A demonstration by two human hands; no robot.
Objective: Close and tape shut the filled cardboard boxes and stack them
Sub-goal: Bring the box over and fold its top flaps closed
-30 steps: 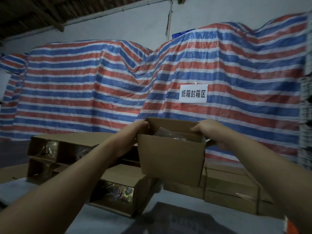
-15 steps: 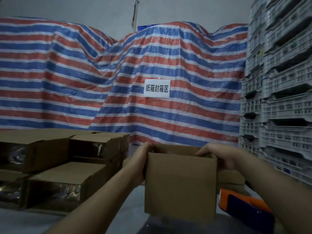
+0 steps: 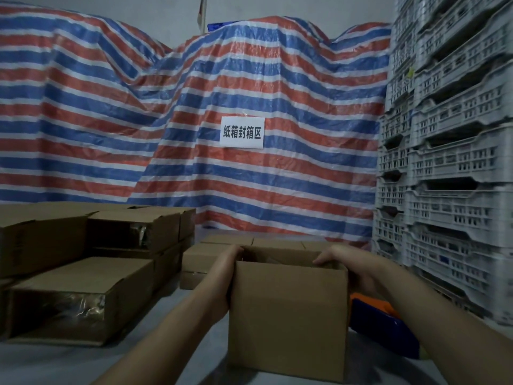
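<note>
Striped tarp w/ paper sign behind grey desk | open box upright on desk, front-centre | our left hand + right hand grip its top side edges, fingers curled over rim | taped boxes stacked left | crates right

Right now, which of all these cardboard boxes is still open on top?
The box in front, held between the left hand and right hand. Its top gapes open; the boxes stacked at left have flat, closed tops.

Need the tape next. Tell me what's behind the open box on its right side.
Behind the open box, an orange-and-blue tool lies on the table, partly covered by box and right arm.
</note>
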